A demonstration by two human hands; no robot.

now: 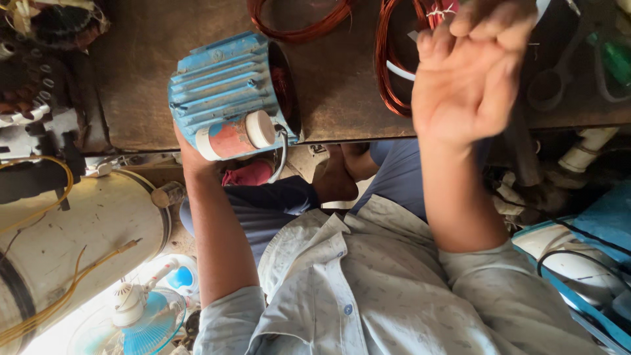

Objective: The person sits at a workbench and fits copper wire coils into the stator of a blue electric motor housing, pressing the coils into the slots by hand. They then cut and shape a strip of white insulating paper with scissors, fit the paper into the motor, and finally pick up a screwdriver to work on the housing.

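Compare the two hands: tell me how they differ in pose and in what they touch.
The left hand grips the underside of the blue finned motor housing, mostly hidden behind it; the right hand is raised, palm showing.
The left hand holds the motor at the wooden bench's edge; the right hand holds nothing visible, reaching toward the copper wire coils.
Both are bare, with short light sleeves.

Upper left of centre sits a blue ribbed motor with a red-and-white capacitor, top centre copper-orange wire coils on a brown bench, bottom left a blue-bladed white fan.
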